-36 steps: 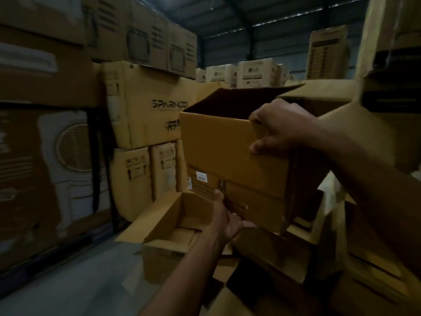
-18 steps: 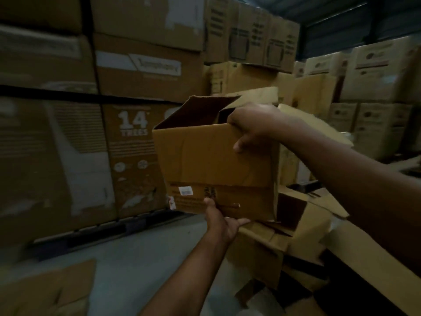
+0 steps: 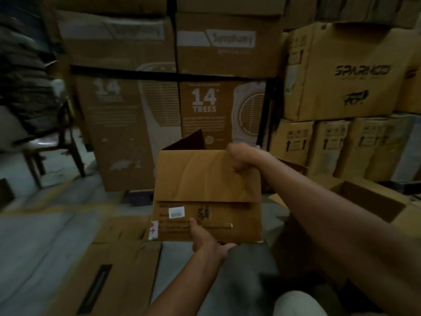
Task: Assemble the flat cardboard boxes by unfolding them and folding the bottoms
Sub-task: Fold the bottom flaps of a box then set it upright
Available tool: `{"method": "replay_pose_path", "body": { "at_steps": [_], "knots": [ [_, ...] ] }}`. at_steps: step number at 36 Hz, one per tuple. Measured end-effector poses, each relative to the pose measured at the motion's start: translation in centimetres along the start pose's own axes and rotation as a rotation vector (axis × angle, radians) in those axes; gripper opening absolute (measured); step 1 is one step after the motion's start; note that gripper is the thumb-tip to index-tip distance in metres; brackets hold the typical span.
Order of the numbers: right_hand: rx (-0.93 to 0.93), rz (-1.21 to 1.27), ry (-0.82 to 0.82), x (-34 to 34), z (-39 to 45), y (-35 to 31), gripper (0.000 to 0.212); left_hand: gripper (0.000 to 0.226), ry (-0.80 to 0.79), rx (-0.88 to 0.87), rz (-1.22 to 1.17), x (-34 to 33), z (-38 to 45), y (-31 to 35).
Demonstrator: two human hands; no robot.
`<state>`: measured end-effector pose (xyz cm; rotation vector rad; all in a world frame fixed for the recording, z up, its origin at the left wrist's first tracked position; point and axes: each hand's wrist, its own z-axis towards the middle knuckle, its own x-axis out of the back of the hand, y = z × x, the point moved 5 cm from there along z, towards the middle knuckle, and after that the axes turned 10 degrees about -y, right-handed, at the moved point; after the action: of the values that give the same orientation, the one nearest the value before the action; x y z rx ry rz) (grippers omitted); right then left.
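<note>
You hold an opened cardboard box [image 3: 206, 179] up in front of you at the middle of the scene, its open top facing away and up, a dark inner flap [image 3: 190, 140] rising at its far side. Your right hand [image 3: 242, 157] grips the box's top right corner, fingers curled over the upper edge and the thumb lying on the near face. Your left hand [image 3: 205, 241] supports the bottom edge from below: the thumb presses on the near face just under a small white barcode label [image 3: 176, 212], and the fingers curl beneath the box, where they are mostly hidden. A white sticker with red marks [image 3: 153, 229] sits at the box's lower left corner.

Below and to the left, flattened cardboard sheets [image 3: 118, 265] lie on the grey floor [image 3: 34, 242]. To the near right stands an open-topped box [image 3: 369, 201]. Beyond, tall cartons printed "14 TREES" [image 3: 205, 101] are stacked, bound by a dark strap [image 3: 159, 75]. To the far right are stacked cartons marked "SPARKOD" [image 3: 362, 71]. At the far left stands a dark chair [image 3: 52, 142], blurred
</note>
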<state>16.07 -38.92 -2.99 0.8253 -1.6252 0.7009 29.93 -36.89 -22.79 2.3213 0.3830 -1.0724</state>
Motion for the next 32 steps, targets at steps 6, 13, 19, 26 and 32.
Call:
{"method": "replay_pose_path", "body": {
  "at_steps": [6,13,19,26,32],
  "knots": [
    [0.049,0.07,-0.184,-8.1,3.7,-2.5,0.009,0.069,0.201,0.088,0.074,4.4,-1.2,0.6],
    [0.009,0.296,-0.341,-17.6,5.9,-1.8,0.017,0.059,0.317,0.177,0.331,11.3,2.6,1.0],
    [-0.01,0.236,-0.324,-22.9,7.2,-3.3,0.039,0.05,0.27,0.294,0.28,14.8,3.2,0.4],
    [0.138,0.213,-0.358,-27.3,6.5,-5.5,0.065,0.046,0.109,0.133,0.26,15.8,7.0,2.2],
    [0.201,0.179,-0.296,-31.2,3.2,-6.9,0.083,0.038,0.004,0.054,0.488,15.0,8.1,5.6]
  ]
}}
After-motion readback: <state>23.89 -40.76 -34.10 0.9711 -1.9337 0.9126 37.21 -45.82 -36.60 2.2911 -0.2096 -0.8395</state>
